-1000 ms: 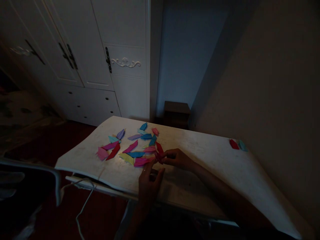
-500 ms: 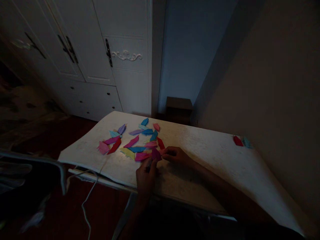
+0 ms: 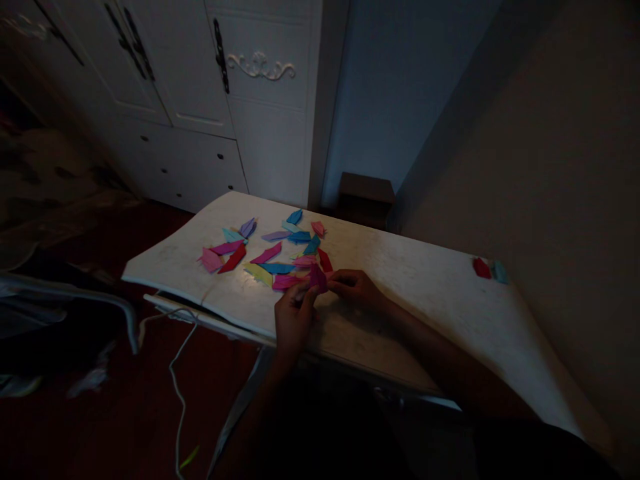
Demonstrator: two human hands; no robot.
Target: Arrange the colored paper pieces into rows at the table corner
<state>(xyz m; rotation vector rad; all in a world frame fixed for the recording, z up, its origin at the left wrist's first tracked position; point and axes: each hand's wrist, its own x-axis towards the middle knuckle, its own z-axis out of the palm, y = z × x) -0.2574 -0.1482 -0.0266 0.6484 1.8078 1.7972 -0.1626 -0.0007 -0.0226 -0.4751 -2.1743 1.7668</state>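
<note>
I see both hands pinching one magenta folded paper piece [image 3: 317, 277] just above the table [image 3: 425, 300]: my left hand [image 3: 293, 319] grips its near end, my right hand [image 3: 356, 290] its far side, beside the scattered coloured pieces [image 3: 270, 252].

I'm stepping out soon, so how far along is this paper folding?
Done: about fifteen folded pieces lie spread on the table, plus two more at its far right edge. In hand: the left hand and right hand hold a magenta piece together. What is left cannot be told; no unfolded sheets show.
</note>
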